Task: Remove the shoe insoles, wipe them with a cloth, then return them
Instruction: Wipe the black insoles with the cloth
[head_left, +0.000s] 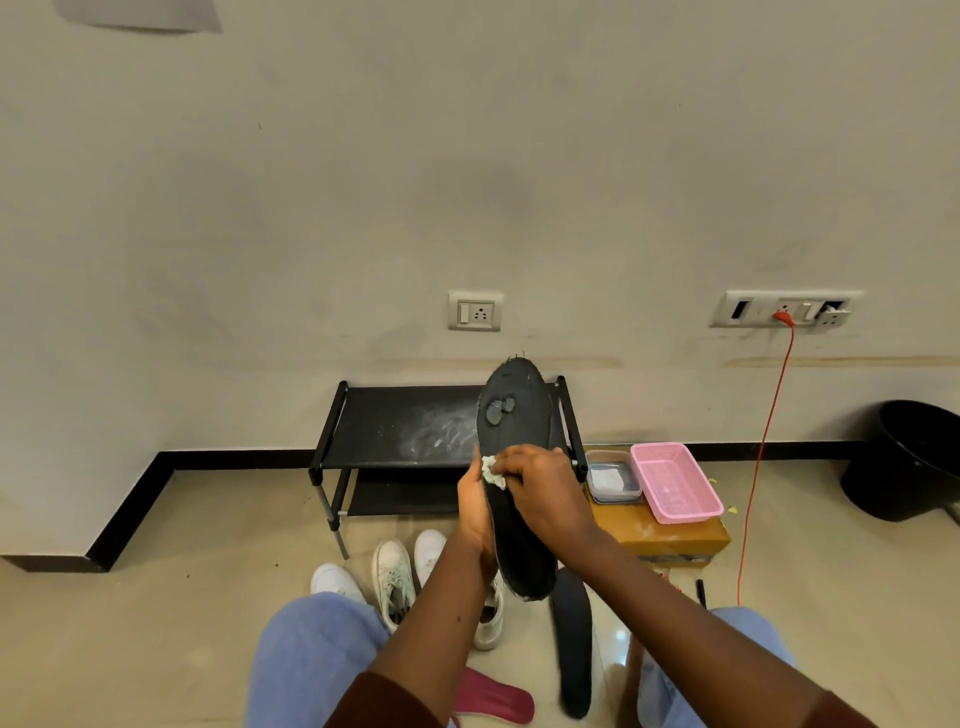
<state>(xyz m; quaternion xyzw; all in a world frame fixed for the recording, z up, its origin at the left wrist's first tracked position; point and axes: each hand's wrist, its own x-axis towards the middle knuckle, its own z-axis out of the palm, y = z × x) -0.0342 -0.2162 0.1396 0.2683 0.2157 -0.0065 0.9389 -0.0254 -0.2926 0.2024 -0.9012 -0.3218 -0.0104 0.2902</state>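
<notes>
I hold a worn black insole (517, 415) upright in front of me; its top has flaking patches. My left hand (474, 506) grips its left edge from behind. My right hand (540, 491) pinches a small pale cloth (492, 470) and presses it against the insole's middle. A second black insole (573, 639) lies on the floor between my knees. A dark pink insole (493, 699) lies on the floor near my left knee. Several white sneakers (393, 574) stand on the floor below my left arm.
A low black shoe rack (395, 428) stands against the wall. To its right a cardboard box (670, 538) carries a pink basket (675, 480) and a clear lidded container (613, 475). A red cable (761, 457) hangs from the wall socket. A black bin (906, 460) is far right.
</notes>
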